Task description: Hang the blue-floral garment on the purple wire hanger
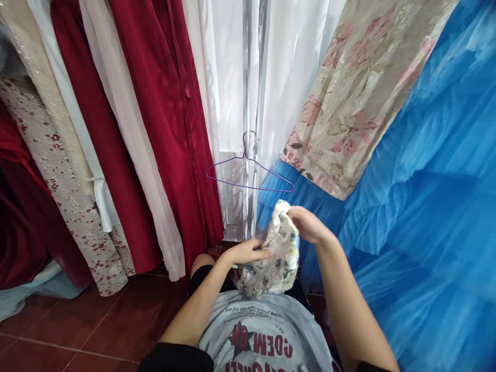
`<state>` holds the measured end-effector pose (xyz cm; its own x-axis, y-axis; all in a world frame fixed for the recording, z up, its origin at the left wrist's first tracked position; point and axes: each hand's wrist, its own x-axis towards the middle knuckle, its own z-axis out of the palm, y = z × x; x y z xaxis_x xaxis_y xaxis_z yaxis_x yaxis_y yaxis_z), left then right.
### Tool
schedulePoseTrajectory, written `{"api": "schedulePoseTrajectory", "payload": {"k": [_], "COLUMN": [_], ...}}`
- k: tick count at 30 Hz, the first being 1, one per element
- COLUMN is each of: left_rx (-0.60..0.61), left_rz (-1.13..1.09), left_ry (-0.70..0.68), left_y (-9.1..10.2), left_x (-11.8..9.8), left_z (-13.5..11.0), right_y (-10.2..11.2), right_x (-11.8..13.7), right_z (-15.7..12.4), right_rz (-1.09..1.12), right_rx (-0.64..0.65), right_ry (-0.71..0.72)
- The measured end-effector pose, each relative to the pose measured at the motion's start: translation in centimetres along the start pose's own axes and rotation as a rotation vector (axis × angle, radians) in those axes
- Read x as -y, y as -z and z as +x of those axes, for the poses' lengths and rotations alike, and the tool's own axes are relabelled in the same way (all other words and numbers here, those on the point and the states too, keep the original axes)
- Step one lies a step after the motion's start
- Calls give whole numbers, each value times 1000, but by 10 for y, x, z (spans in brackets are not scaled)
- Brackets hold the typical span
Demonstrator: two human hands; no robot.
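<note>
A crumpled white garment [284, 253] with a blue, green and yellow floral print hangs bunched over my lap, between my two hands. My right hand [311, 225] pinches its upper right edge, the fingertips partly hidden by the fabric. On the other side, my left hand [246, 252] grips the cloth, its thumb lying along the front and some fingers hidden in the folds. Just beyond the garment, a purple wire hanger [248, 160] hangs by its hook in front of white curtains, with nothing on it.
Long dark red dresses [163, 113] and a pale flower-patterned one [54, 170] hang on the left. To the right are a beige floral dress [349, 103] and a wide blue tulle gown [442, 222]. White curtains [287, 51] hang ahead; red floor tiles [104, 330] lie at lower left.
</note>
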<state>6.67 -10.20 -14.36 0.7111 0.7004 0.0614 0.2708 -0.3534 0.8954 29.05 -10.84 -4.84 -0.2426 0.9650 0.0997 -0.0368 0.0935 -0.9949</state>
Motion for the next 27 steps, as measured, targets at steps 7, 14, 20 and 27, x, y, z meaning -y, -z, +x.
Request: {"api": "schedulePoseTrajectory", "payload": {"k": [7, 14, 20, 27], "left_rx": [-246, -570, -691, -784], "left_rz": [601, 498, 654, 409], "left_ry": [-101, -96, 29, 217], "left_y": [77, 150, 201, 252], "left_x": [2, -31, -33, 4], "left_z": [0, -26, -50, -62], "right_y": [83, 86, 33, 30], "right_x": [44, 59, 52, 49], "right_z": [42, 138, 176, 159], "right_rz": [-190, -180, -194, -131], "right_rx": [-340, -468, -230, -14], "right_ry": [196, 265, 108, -22]}}
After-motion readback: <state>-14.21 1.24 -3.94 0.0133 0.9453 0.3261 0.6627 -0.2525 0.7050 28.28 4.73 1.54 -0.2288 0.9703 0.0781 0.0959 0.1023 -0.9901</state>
